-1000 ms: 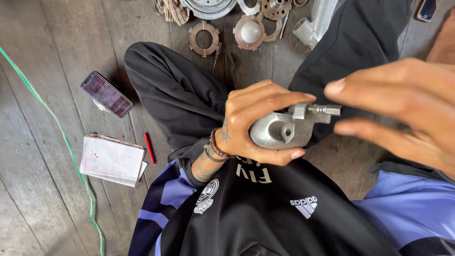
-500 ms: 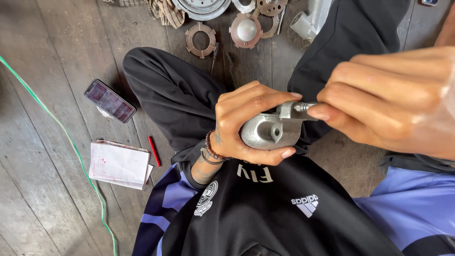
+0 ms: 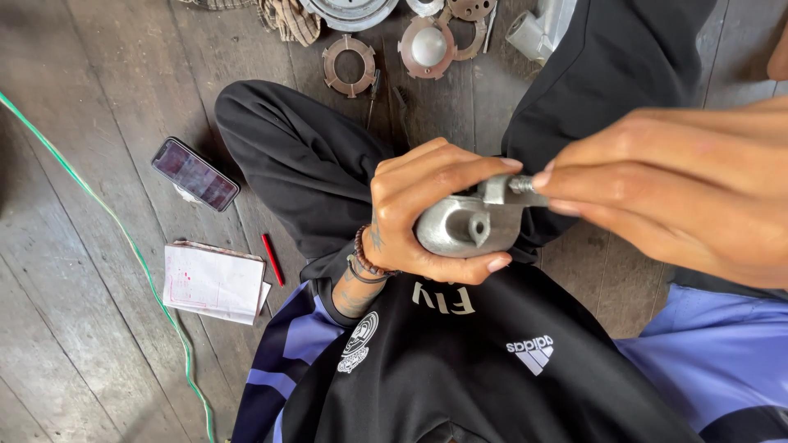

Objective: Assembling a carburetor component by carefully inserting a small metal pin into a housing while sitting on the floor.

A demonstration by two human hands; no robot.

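Gripping a grey metal casting [image 3: 460, 226], the left hand [image 3: 419, 205] steadies it while right hand [image 3: 657, 180] pinches its bolt [image 3: 521, 184].

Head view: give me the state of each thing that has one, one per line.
Grey metal casting: held off the floor, gripped by the left hand.
Bolt: seated in the casting's lug, pinched by the right hand.
Phone: flat on the floor, screen lit.
Notepad: lying flat, closed.
Red pen: lying beside the notepad.
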